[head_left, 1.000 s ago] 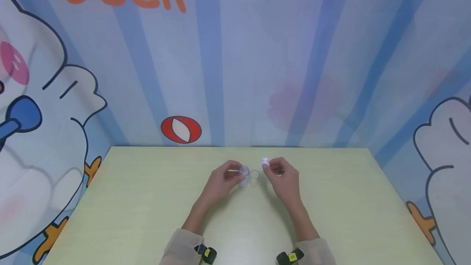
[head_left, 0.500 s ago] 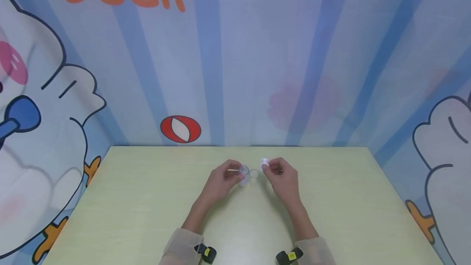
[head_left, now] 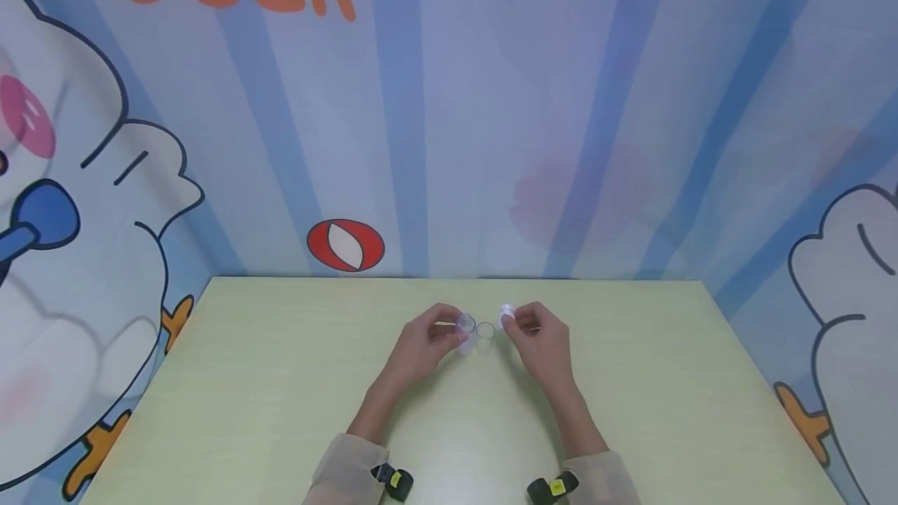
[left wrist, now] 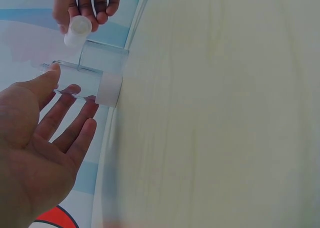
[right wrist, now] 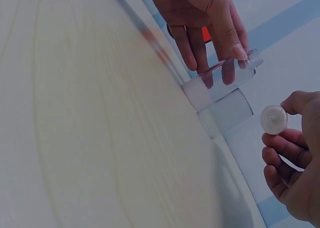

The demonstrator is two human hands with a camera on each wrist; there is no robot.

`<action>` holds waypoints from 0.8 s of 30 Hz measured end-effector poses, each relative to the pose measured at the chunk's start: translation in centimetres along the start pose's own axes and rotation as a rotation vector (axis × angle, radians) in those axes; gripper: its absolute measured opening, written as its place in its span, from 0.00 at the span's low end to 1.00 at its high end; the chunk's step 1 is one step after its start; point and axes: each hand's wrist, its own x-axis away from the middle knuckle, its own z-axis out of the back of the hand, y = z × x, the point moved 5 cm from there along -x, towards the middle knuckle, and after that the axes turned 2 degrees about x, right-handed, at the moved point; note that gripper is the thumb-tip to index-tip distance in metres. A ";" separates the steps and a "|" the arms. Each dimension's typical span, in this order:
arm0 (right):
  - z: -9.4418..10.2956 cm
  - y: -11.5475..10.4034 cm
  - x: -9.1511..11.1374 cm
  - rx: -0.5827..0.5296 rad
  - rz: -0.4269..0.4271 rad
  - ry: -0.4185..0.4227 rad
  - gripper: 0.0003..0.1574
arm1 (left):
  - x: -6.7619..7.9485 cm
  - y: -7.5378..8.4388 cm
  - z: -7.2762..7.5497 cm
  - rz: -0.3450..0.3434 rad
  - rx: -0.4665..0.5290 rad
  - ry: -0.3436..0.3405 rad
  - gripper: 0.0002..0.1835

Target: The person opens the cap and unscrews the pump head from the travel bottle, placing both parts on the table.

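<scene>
My left hand [head_left: 421,345] grips a small clear bottle [left wrist: 80,77] between thumb and fingers. The bottle stands upright on the table, with a bare threaded neck and a white lower part. Right beside it stands a clear, open-topped cylinder [right wrist: 227,111], its round rim showing in the head view. My right hand [head_left: 546,343] pinches a small white cap [right wrist: 274,120] between thumb and fingers. That cap is off the bottle, held to the right of the cylinder and above the table. In the right wrist view its round face with a small central mark shows.
A pale wood-grain table [head_left: 281,380] reaches back to a blue striped backdrop [head_left: 470,100] printed with cartoon figures and orange letters. Black devices with yellow marks, such as the left wrist camera [head_left: 393,483], sit at both cuffs.
The white cap and right fingers have shifted very slightly. The left hand, the bottle and the clear cylinder have stayed in place.
</scene>
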 end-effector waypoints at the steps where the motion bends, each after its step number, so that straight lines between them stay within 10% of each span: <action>1: 0.0 0.1 0.0 0.004 -0.002 -0.003 0.13 | 0.0 0.0 0.0 0.000 0.001 0.000 0.16; 24: -0.4 0.9 -0.1 0.060 -0.047 -0.053 0.13 | -0.2 -0.3 -0.1 0.009 0.001 0.004 0.16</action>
